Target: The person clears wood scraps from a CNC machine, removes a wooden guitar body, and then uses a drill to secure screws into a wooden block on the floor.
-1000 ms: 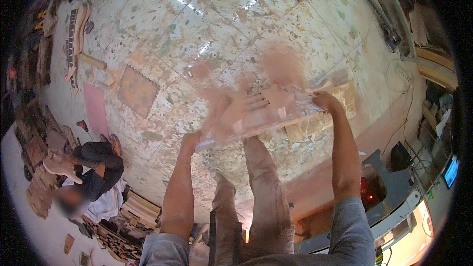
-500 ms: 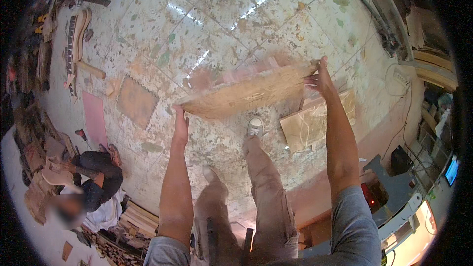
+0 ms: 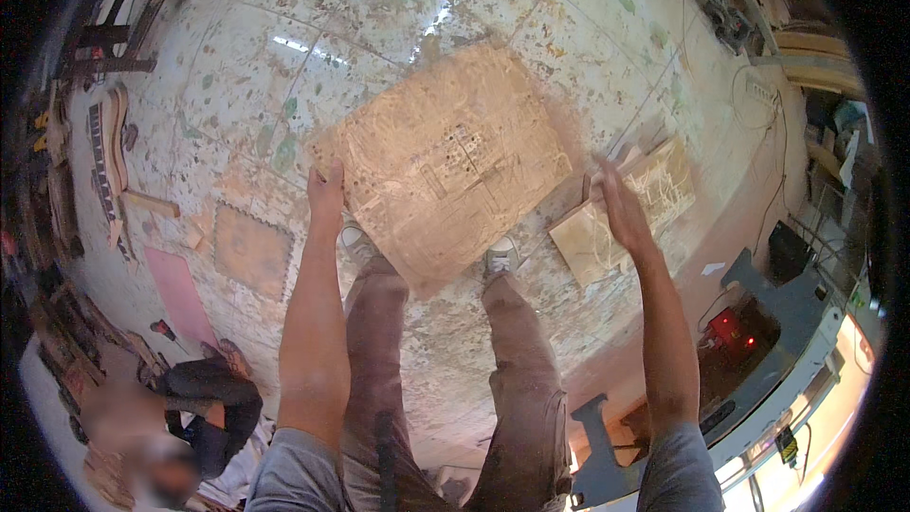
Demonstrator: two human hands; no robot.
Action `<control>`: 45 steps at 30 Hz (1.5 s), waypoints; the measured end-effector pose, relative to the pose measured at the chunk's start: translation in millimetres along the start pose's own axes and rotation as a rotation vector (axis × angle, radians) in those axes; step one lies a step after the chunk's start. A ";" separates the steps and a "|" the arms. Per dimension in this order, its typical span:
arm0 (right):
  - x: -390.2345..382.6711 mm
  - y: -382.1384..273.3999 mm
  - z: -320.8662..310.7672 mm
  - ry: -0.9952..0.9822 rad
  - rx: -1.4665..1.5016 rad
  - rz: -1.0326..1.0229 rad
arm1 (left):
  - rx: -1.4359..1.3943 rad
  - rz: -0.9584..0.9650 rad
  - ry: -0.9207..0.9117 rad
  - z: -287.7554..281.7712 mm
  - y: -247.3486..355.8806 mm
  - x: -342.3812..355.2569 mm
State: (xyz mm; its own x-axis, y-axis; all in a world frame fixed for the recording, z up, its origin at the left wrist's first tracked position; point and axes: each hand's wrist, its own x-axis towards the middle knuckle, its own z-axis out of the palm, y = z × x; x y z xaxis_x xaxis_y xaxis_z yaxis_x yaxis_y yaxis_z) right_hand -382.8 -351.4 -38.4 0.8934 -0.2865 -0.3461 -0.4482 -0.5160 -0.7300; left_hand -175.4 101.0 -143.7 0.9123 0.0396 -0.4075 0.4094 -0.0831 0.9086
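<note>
A large plywood board (image 3: 455,133), its pale brown face marked with holes and lines, is flat below me, just ahead of my shoes. My left hand (image 3: 327,190) has its fingers wrapped on the board's left edge. My right hand (image 3: 614,197) is off the board's right edge, its fingers fairly straight, over a smaller rectangular wooden board (image 3: 645,204) that lies on the speckled tiled floor with pale streaks on its face.
A person (image 3: 213,403) sits at lower left near stacked wood and a pink sheet (image 3: 175,294). A scalloped mat (image 3: 254,248), curved wooden strips (image 3: 117,142) and a dark rack (image 3: 128,19) are left. Cables (image 3: 773,161) and a grey machine frame (image 3: 592,431) are right.
The large board has gone from dust-covered, then tilted between both hands, to flat with its pale face up. The dust has thinned. My right hand has come away from the board and dropped lower.
</note>
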 end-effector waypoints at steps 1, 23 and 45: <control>-32.7 23.8 7.4 0.009 0.011 0.025 | 0.032 -0.031 0.028 3.1 2.9 2.0; -359.2 123.0 91.2 -0.109 0.454 0.958 | -0.159 -0.357 -0.121 -37.0 4.7 -38.0; -136.1 -198.5 -102.8 -0.184 -0.603 -0.132 | 0.157 -0.523 0.124 -265.3 147.0 -366.8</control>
State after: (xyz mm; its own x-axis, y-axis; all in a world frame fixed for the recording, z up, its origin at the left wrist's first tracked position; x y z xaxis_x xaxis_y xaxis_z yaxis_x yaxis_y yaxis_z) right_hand -418.6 -293.0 214.2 0.9088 -0.0738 -0.4107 -0.2248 -0.9159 -0.3327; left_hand -450.4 338.4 163.7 0.5842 0.2312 -0.7779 0.8116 -0.1680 0.5596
